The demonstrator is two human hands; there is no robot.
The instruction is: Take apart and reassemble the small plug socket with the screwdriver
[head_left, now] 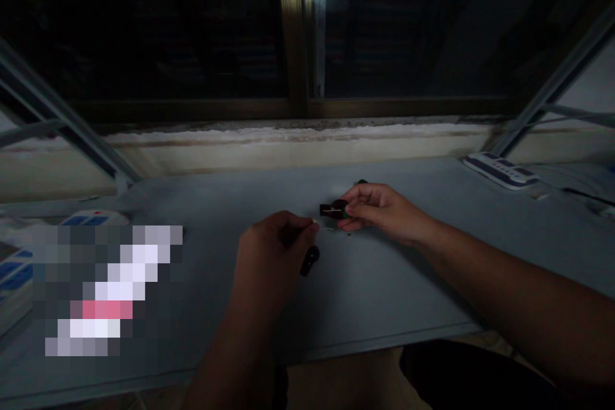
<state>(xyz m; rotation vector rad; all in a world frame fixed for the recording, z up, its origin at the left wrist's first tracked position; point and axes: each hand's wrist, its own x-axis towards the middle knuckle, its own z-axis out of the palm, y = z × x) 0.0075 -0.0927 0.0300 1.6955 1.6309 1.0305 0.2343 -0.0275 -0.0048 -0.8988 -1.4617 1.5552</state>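
My right hand (375,208) is closed around a small dark object (331,209) with a thin light strip on it, a little above the grey table (375,295). To its left, the fingertips of my left hand (278,250) pinch together at a tiny pale thing (314,222), too small to name. A black rounded piece (311,257) shows just below my left fingertips. Under my right fingers a tiny bit (349,235) lies on the table. Behind that hand, part of another dark object (362,182) is visible.
A white and dark power strip (500,171) lies at the back right, with cables beside it. At the left are a blue and white power strip (96,218) and a pixelated area. Metal frame bars rise at both sides before a dark window (192,45).
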